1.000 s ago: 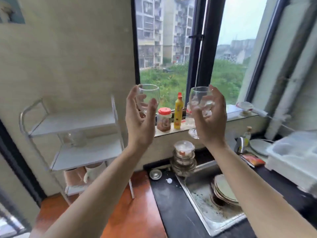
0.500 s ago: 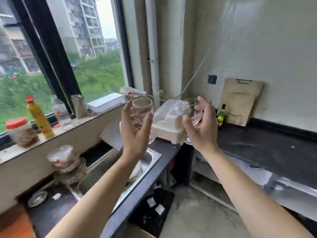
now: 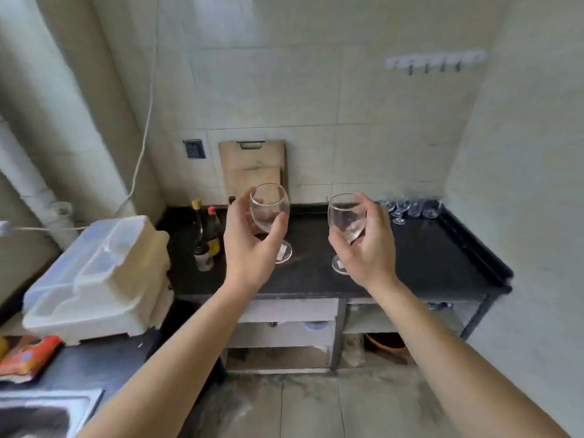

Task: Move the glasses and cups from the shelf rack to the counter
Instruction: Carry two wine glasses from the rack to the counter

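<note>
**Two wine glasses held upright before the dark surface**

The left hand [image 3: 252,248] grasps the left wine glass [image 3: 270,205], with thumb and fingers curled around the lower part of its bowl. The right hand [image 3: 366,251] grasps the right wine glass [image 3: 344,216] the same way, its fingers wrapped over the far side of the bowl. Both glasses are clear, upright and well apart, and their round feet show below the hands against the black surface [image 3: 426,257]. Whether the feet touch it cannot be told.

A cluster of clear glasses [image 3: 407,208] stands at the back right of the surface, near the wall. At the back left are dark bottles [image 3: 208,229], and a wooden cutting board [image 3: 252,165] leans on the tiled wall behind them. A white plastic dish rack [image 3: 101,279] sits on the neighbouring counter to the left, with an orange packet [image 3: 28,355] just in front of it. A hook rail [image 3: 436,60] hangs high on the wall.
</note>
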`<state>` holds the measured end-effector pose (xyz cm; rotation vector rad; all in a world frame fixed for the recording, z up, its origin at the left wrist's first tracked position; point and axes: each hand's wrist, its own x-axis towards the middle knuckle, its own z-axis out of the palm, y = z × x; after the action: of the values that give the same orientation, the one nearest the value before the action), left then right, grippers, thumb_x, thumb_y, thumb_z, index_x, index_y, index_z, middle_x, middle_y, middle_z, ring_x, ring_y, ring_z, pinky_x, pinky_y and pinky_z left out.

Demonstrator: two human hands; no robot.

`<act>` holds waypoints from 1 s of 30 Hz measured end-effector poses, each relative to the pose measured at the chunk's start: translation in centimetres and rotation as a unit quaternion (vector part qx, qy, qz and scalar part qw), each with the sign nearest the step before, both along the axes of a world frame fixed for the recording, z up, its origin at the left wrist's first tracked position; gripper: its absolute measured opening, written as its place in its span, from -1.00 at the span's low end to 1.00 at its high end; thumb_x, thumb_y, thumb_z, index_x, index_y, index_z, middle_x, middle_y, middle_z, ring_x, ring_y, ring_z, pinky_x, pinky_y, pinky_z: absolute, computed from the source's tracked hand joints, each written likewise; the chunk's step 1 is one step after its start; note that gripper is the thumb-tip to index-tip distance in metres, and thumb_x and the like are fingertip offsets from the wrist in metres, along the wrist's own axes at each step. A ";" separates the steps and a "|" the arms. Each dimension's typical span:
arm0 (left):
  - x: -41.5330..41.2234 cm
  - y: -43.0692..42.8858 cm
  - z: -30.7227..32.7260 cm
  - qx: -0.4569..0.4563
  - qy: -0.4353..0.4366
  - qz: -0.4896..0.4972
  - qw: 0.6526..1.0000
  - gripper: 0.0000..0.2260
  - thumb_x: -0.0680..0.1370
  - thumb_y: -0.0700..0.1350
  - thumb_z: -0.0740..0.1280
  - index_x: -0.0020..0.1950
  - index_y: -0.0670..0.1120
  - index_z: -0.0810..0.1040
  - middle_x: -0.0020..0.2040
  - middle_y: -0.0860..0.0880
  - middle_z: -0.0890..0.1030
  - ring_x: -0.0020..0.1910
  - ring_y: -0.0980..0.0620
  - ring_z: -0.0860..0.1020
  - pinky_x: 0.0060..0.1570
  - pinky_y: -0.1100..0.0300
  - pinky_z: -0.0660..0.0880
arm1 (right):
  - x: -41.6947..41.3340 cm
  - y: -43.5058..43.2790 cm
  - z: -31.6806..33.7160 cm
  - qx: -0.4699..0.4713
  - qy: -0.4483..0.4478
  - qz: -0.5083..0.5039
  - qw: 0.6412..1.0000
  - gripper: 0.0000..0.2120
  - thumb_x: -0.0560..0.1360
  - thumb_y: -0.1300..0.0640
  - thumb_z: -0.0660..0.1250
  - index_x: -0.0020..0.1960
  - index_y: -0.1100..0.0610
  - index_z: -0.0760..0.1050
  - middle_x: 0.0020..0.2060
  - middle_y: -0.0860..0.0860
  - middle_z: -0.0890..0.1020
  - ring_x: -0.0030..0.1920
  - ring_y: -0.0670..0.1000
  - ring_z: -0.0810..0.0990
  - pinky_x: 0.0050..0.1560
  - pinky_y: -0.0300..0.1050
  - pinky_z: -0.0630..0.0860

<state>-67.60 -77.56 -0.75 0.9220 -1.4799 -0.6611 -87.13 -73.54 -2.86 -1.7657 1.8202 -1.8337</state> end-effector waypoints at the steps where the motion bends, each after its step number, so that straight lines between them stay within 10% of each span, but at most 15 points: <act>1: -2.0 -1.9 0.0 -0.002 -0.005 -0.018 1.000 -0.42 0.45 0.16 0.42 0.42 0.06 0.38 0.22 0.09 0.57 0.19 0.09 0.59 0.17 0.06 0.57 | -2.0 -1.3 0.0 0.003 0.003 -0.023 1.000 -0.29 0.35 -0.21 0.33 0.43 0.09 0.40 0.12 -0.09 0.46 0.06 -0.18 0.49 0.00 -0.34 0.36; 7: -15.0 -10.6 -0.3 0.025 -0.012 -0.139 0.990 -0.38 0.45 0.10 0.43 0.47 0.01 0.36 0.29 0.01 0.52 0.18 0.22 0.55 0.08 0.37 0.50 | -13.7 -5.6 -0.5 0.027 -0.011 -0.137 0.990 -0.34 0.37 -0.21 0.39 0.41 -0.05 0.37 0.08 -0.27 0.43 0.01 -0.08 0.62 0.03 -0.08 0.54; 15: -32.6 -16.9 -4.5 0.078 -0.082 -0.249 0.962 -0.38 0.42 0.11 0.45 0.45 0.11 0.36 0.34 0.08 0.47 0.27 0.07 0.54 0.23 -0.01 0.54 | -29.7 -7.1 -4.9 0.060 -0.071 -0.264 0.960 -0.34 0.33 -0.26 0.38 0.39 -0.11 0.37 0.11 -0.19 0.41 -0.07 -0.20 0.62 -0.07 -0.36 0.37; 25: -48.5 -25.6 -10.7 0.148 -0.151 -0.175 0.962 -0.49 0.37 0.10 0.46 0.31 0.11 0.48 0.17 0.23 0.44 0.22 0.05 0.55 0.21 -0.08 0.54 | -48.6 -17.8 -11.4 0.151 -0.107 -0.214 0.959 -0.35 0.29 -0.30 0.41 0.33 -0.23 0.33 0.11 -0.20 0.38 -0.06 -0.14 0.58 -0.17 -0.39 0.35; 30: -53.2 -29.3 -12.7 0.184 -0.184 -0.146 0.954 -0.58 0.36 0.10 0.48 0.08 0.43 0.40 0.14 0.28 0.44 0.15 0.11 0.57 0.17 -0.04 0.56 | -54.8 -23.4 -13.1 0.200 -0.116 -0.173 0.958 -0.40 0.28 -0.27 0.42 0.27 -0.26 0.33 0.10 -0.21 0.37 -0.09 -0.25 0.55 -0.18 -0.43 0.31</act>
<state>-120.82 -106.87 -13.40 1.1684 -1.8863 -1.0509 -141.90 -96.97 -15.96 -1.1062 2.2988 -1.5241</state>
